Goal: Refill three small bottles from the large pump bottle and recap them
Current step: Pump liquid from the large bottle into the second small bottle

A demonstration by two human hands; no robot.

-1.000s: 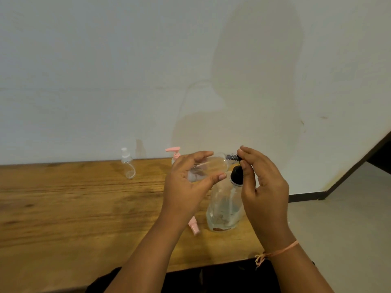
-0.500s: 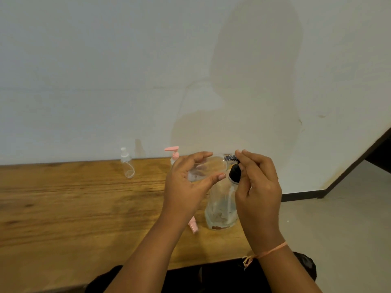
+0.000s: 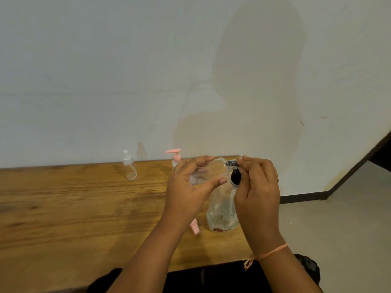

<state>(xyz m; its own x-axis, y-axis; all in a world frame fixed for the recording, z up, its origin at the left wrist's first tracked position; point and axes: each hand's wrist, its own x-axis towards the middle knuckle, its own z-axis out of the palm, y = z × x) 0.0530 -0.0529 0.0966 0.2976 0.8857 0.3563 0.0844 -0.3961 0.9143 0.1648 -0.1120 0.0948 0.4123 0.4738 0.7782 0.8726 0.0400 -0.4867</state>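
Above the table's (image 3: 74,208) near edge both forearms reach forward, hands raised side by side. Below them stands a large clear container (image 3: 222,210), black-necked, with brownish residue at its base. The left hand (image 3: 188,189) curls round a small clear bottle (image 3: 208,169) lying sideways and apparently empty, while the right hand (image 3: 259,187) pinches its black cap (image 3: 231,163). Farther back are a pink pump bottle (image 3: 176,157) and a white-capped small bottle (image 3: 129,168).

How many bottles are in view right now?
4: clear bottle near the wall; pink-pump bottle behind the left hand; held bottle sideways in that hand; large bottle by the right hand. The pink piece below the left wrist may be another.
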